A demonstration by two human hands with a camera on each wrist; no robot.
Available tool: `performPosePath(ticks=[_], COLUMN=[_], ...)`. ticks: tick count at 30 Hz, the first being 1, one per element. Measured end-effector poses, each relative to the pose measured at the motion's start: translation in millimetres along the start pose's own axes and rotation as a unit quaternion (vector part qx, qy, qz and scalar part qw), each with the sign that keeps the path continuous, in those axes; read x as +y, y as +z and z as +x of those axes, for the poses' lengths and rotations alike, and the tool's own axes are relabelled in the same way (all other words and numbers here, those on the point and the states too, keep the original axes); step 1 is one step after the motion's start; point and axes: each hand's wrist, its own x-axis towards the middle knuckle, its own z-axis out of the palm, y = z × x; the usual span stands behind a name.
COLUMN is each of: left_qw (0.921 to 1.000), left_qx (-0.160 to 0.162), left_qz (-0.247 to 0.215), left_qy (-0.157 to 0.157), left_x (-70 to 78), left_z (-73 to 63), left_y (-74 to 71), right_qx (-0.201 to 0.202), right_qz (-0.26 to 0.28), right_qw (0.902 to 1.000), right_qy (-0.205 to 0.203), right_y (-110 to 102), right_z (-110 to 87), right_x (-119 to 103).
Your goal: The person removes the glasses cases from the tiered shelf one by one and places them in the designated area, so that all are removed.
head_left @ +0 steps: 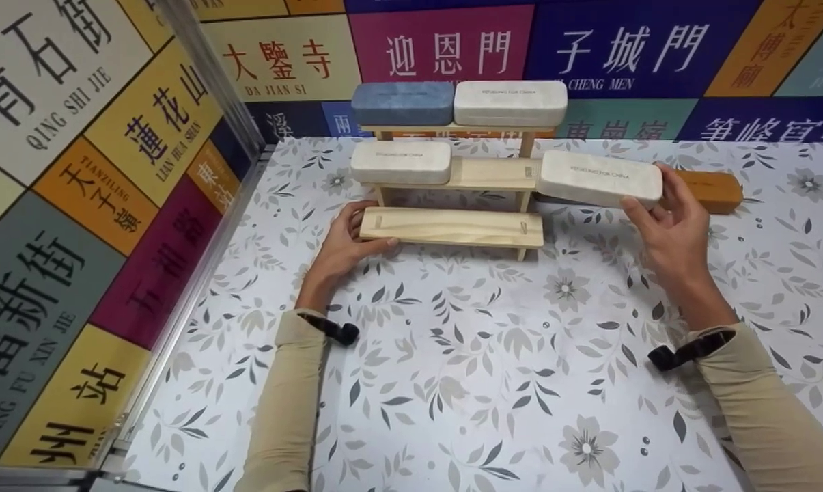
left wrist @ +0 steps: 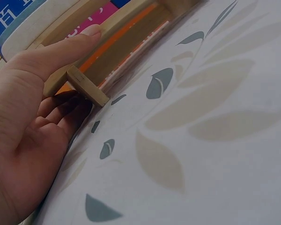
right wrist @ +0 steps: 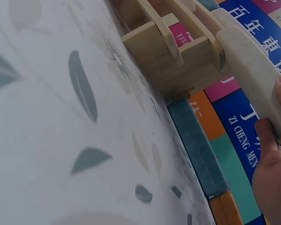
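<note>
A three-tier wooden display rack (head_left: 452, 229) stands on the table. My left hand (head_left: 343, 247) grips the left end of its lowest shelf, thumb along the front edge and fingers round the end. My right hand (head_left: 677, 229) holds a white hard glasses case (head_left: 597, 179) by its right end, thumb in front. This case is raised off the table, its left end right at the middle shelf's right end. Another white case (head_left: 401, 164) sits on the left of the middle shelf. On the top shelf, a blue case (head_left: 402, 104) lies left of a white case (head_left: 510, 104).
Behind the held case, an orange case (head_left: 717, 191) lies on the table, partly hidden by the right hand. Next to it, a teal case (right wrist: 196, 145) shows in the right wrist view. Sign-covered panels (head_left: 445, 44) stand behind and left of the flower-patterned tabletop (head_left: 466, 383).
</note>
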Motion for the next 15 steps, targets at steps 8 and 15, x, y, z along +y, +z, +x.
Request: performPosePath(ticks=[8,15], left_qw=[1.0000,1.0000], left_qx=[-0.004,-0.004], left_qz=[0.001,-0.007], left_qy=[0.005,0.001], left_x=[-1.2,-0.6], left_z=[1.5,1.6], left_y=[0.2,0.5], right_qx=[0.016,0.009], right_qz=[-0.016,-0.030], right_qw=[0.9997,0.9994], right_qy=[0.006,0.017], right_y=[-21,-29], right_z=[-2.2,-3.4], right_x=[-1,1])
